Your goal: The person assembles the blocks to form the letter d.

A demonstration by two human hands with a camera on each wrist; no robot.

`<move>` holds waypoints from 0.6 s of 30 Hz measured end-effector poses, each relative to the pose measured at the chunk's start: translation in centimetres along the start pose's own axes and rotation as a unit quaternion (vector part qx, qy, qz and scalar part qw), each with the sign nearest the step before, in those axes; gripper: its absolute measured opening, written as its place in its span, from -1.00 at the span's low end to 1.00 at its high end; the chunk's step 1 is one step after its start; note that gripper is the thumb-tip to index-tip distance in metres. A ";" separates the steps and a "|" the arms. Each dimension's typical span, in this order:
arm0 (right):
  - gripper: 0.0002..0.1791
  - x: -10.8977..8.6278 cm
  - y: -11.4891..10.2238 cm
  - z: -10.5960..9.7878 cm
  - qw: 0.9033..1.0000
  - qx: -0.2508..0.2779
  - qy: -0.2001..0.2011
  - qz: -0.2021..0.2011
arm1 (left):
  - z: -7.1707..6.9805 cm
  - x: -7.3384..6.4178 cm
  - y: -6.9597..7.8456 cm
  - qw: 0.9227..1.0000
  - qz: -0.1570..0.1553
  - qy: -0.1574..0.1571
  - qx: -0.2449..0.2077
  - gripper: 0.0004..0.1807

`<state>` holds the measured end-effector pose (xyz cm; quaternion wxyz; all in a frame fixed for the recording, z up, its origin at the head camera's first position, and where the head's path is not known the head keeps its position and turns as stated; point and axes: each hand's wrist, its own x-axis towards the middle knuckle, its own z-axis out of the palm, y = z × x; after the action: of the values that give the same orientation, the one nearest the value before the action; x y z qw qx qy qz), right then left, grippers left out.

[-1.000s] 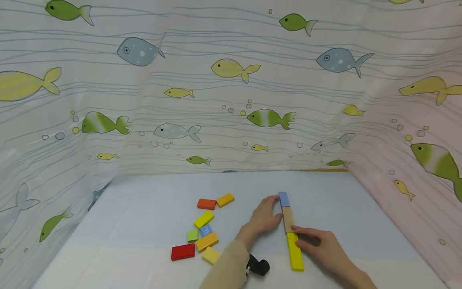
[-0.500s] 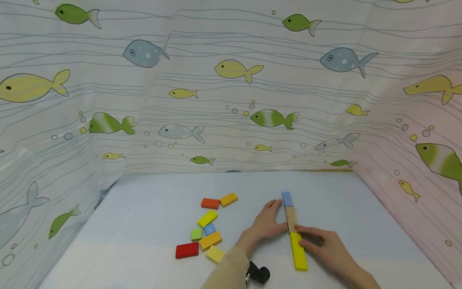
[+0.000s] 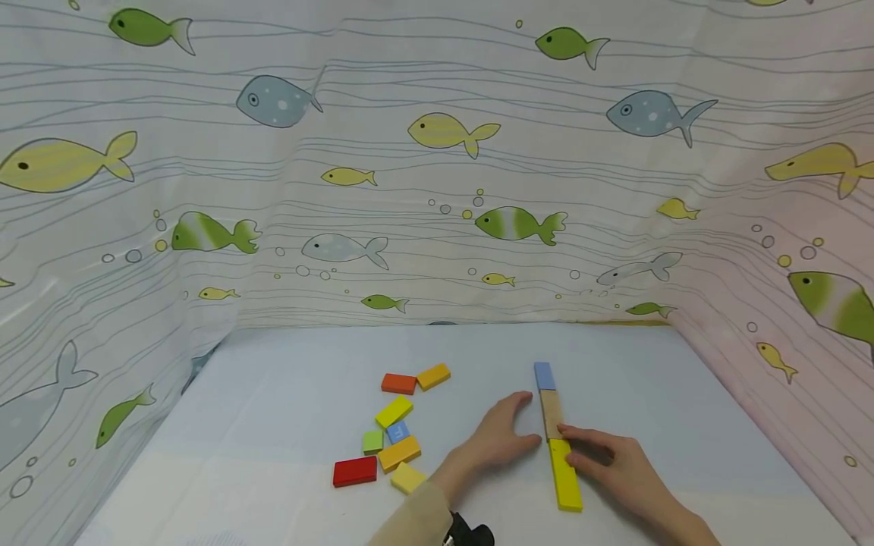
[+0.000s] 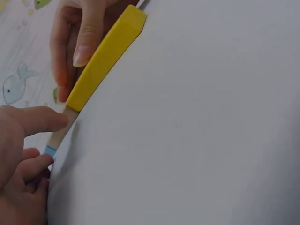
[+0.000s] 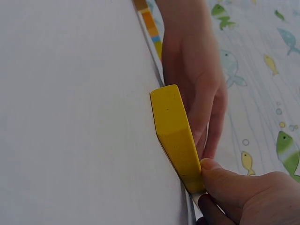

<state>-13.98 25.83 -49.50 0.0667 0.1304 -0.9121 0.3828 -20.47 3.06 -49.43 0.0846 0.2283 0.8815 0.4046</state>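
Observation:
A straight row of flat blocks lies on the table: a blue block [image 3: 544,376] at the far end, a plain wooden block [image 3: 551,414] in the middle, and a long yellow block [image 3: 565,476] nearest me. My right hand [image 3: 617,462] is at the row's right side, index fingertip by the joint of wooden and yellow, thumb against the yellow block [image 5: 174,136]. My left hand [image 3: 497,434] is left of the row, thumb and fingers spread, holding nothing. A small gap shows between its fingers and the blocks in the head view.
Left of my left hand lie several loose blocks, among them a red block [image 3: 355,472], an orange-red block [image 3: 399,384], a green block [image 3: 372,442] and a pale yellow block [image 3: 408,478]. A fish-patterned curtain [image 3: 437,174] encloses the white table [image 3: 273,425].
My left hand has drawn back from the blue and wooden blocks, toward me. The right hand stays at the yellow block. The row keeps its place; the head view shifted slightly.

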 end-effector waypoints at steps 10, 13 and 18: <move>-0.59 0.1 -0.1 0.0 1.000 -0.006 -0.009 0.020 | -1.4 -2.7 0.4 0.998 -0.003 -0.028 -0.062 -0.36; -0.58 0.1 -0.1 0.0 1.000 -0.005 -0.013 0.025 | -1.9 -3.3 0.7 0.997 -0.001 -0.036 -0.072 -0.38; -0.58 0.1 -0.2 0.0 0.999 0.005 -0.021 0.035 | -2.9 -4.3 1.4 0.995 0.005 -0.035 -0.089 -0.41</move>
<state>-14.05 25.68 -49.31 0.0336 0.1071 -0.9153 0.3869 -17.18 -0.13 -46.66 0.1331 0.2378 0.8374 0.4738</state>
